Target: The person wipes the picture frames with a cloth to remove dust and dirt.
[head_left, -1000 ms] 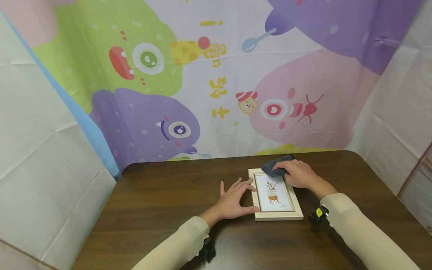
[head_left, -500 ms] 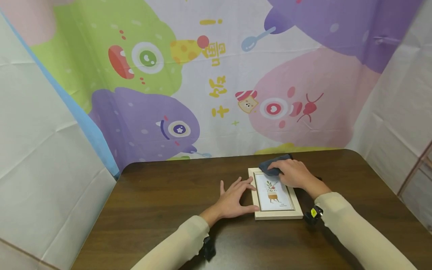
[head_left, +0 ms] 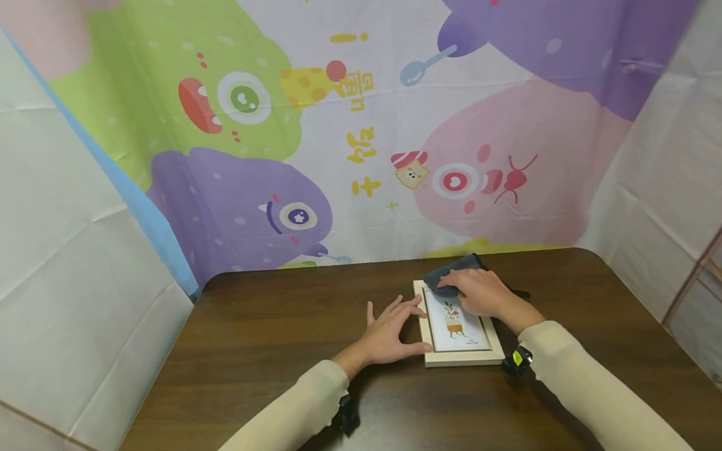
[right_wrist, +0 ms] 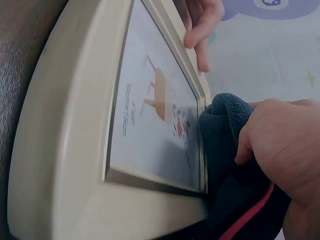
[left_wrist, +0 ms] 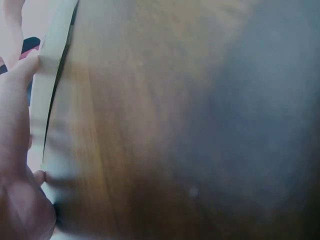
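A cream picture frame (head_left: 465, 359) lies flat on the table, holding a print of a plant in a brown pot (head_left: 454, 328). My left hand (head_left: 388, 337) has its fingers spread, with fingertips and thumb against the left side of the frame. In my right hand (head_left: 482, 292) is a dark blue-grey cloth (head_left: 448, 272), gripped over the far end of the frame. The right wrist view shows the folded cloth (right_wrist: 225, 122) at the frame's inner edge, with a pink stripe along its lower part. My right hand covers the frame's upper right portion in the head view.
The dark wood table (head_left: 282, 326) spreads around the frame. Behind it hangs a curtain (head_left: 378, 232) with cartoon monsters, and pale sheets (head_left: 73, 250) stand at both sides. A black wrist camera (head_left: 348, 414) sits on each sleeve.
My right hand and the cloth have moved left along the far end of the frame. The left hand and the frame stay practically where they were.
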### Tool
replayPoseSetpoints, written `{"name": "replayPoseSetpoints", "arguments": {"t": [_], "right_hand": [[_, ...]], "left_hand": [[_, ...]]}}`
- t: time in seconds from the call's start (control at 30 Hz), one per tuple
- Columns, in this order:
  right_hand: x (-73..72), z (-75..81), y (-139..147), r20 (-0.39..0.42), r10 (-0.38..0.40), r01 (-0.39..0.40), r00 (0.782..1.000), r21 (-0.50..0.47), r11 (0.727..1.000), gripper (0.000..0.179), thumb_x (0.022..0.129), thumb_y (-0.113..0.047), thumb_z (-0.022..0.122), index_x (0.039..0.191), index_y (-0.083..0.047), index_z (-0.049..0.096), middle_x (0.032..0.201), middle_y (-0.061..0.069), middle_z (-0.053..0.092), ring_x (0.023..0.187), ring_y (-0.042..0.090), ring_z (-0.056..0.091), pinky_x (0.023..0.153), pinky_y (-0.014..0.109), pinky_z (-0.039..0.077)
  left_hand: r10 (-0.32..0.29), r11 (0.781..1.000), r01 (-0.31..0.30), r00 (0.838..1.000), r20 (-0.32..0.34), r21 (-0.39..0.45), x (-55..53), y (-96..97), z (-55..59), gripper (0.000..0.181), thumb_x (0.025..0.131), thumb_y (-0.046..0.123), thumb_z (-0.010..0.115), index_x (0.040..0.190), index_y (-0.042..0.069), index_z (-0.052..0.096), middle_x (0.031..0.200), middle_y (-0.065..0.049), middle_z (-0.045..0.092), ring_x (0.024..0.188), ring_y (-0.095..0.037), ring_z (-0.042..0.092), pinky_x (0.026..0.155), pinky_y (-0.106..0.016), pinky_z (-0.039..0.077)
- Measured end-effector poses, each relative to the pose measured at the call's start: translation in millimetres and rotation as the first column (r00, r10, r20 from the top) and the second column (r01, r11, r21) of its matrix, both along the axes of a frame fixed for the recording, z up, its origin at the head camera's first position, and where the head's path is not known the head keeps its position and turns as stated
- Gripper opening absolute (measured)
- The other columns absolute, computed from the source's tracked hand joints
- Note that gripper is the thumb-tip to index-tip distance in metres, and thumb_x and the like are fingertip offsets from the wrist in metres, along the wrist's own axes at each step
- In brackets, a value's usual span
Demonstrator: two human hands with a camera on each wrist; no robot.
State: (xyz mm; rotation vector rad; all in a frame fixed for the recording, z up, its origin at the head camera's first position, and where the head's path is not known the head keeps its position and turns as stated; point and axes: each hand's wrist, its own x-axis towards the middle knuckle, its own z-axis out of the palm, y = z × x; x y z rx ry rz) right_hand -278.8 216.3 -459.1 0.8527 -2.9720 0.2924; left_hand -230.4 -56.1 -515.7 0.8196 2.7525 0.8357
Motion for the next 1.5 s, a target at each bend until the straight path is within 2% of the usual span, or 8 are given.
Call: {"name": "replayPoseSetpoints", "arguments": {"t": [0.2, 0.3, 0.5, 0.7, 0.93, 1.13, 1.37, 1.5], "right_hand": [[-2.3, 1.8, -7.8, 0.016, 0.031, -0.031, 0.999, 0.012, 0.999, 0.046, 0.101, 0.006, 0.069, 0.139, -0.017, 0.08, 0.152, 0.017, 0.074, 0.144, 0.045, 0.069, 0.092, 0.06, 0.066], [-6.3, 1.9, -10.4, 0.027, 0.064, -0.064, 0.998, 0.003, 0.998, 0.049, 0.1, 0.009, 0.066, 0.138, -0.017, 0.081, 0.153, 0.012, 0.075, 0.148, 0.043, 0.067, 0.1, 0.065, 0.064], [-14.9, -1.4, -13.4, 0.063, 0.122, -0.121, 0.991, -0.021, 0.992, 0.051, 0.099, 0.012, 0.061, 0.137, -0.015, 0.082, 0.156, 0.005, 0.074, 0.154, 0.043, 0.061, 0.115, 0.076, 0.053], [-17.2, -4.0, -15.4, 0.067, 0.173, -0.169, 0.983, -0.054, 0.984, 0.052, 0.098, 0.014, 0.058, 0.136, -0.011, 0.082, 0.156, 0.007, 0.073, 0.156, 0.045, 0.059, 0.122, 0.076, 0.047], [-17.9, -5.2, -12.8, 0.067, 0.168, -0.165, 0.983, -0.046, 0.985, 0.053, 0.097, 0.013, 0.058, 0.137, -0.013, 0.081, 0.158, 0.007, 0.072, 0.156, 0.045, 0.058, 0.121, 0.077, 0.047], [-15.1, -4.1, -9.9, 0.097, 0.118, -0.116, 0.988, -0.035, 0.993, 0.052, 0.1, 0.01, 0.06, 0.14, -0.018, 0.081, 0.16, 0.005, 0.071, 0.157, 0.044, 0.058, 0.116, 0.084, 0.047], [-14.2, -8.0, 4.2, 0.108, 0.086, -0.081, 0.99, -0.046, 0.996, 0.052, 0.102, 0.009, 0.061, 0.139, -0.021, 0.081, 0.161, 0.006, 0.07, 0.158, 0.045, 0.057, 0.115, 0.087, 0.045], [-13.9, -7.6, 14.9, 0.103, 0.083, -0.077, 0.991, -0.061, 0.995, 0.053, 0.1, 0.01, 0.064, 0.139, -0.021, 0.081, 0.161, 0.008, 0.07, 0.156, 0.047, 0.058, 0.114, 0.085, 0.047]], "left_hand": [[-0.003, 1.0, 0.003, 1.0, 0.007, -0.001, 0.2, -0.2, 0.8, 0.065, 0.097, 0.069, 0.075, 0.15, 0.035, 0.06, 0.188, 0.014, 0.031, 0.178, -0.031, 0.028, 0.13, -0.091, -0.001], [-0.003, 1.0, 0.003, 1.0, 0.004, -0.002, -0.3, -0.3, 0.7, 0.065, 0.097, 0.069, 0.075, 0.15, 0.034, 0.06, 0.188, 0.014, 0.031, 0.177, -0.031, 0.028, 0.13, -0.091, -0.001], [-0.006, 1.0, 0.006, 1.0, 0.005, 0.0, -0.6, -0.1, 0.1, 0.064, 0.098, 0.067, 0.076, 0.15, 0.033, 0.06, 0.187, 0.012, 0.032, 0.177, -0.033, 0.028, 0.129, -0.092, -0.001], [-0.008, 1.0, 0.008, 1.0, 0.008, 0.002, -0.1, -1.0, 1.0, 0.064, 0.098, 0.064, 0.077, 0.151, 0.033, 0.06, 0.187, 0.011, 0.033, 0.177, -0.034, 0.028, 0.129, -0.092, -0.001], [-0.01, 1.0, 0.01, 1.0, 0.007, 0.003, 0.6, -0.7, 2.4, 0.064, 0.099, 0.066, 0.076, 0.152, 0.033, 0.06, 0.187, 0.011, 0.032, 0.177, -0.033, 0.028, 0.13, -0.091, 0.0], [-0.011, 1.0, 0.011, 1.0, -0.006, 0.006, 0.7, -0.6, 1.4, 0.065, 0.098, 0.066, 0.076, 0.15, 0.032, 0.061, 0.187, 0.01, 0.034, 0.176, -0.034, 0.031, 0.129, -0.092, 0.002], [-0.031, 0.998, 0.033, 0.999, -0.034, 0.05, 0.1, -1.6, -2.8, 0.066, 0.096, 0.072, 0.075, 0.147, 0.032, 0.061, 0.187, 0.008, 0.036, 0.174, -0.041, 0.033, 0.126, -0.095, 0.003], [-0.02, 0.999, 0.021, 0.999, -0.026, 0.035, -0.4, -1.3, -1.8, 0.064, 0.097, 0.07, 0.076, 0.147, 0.032, 0.062, 0.187, 0.009, 0.035, 0.175, -0.038, 0.032, 0.127, -0.094, 0.002]]}}
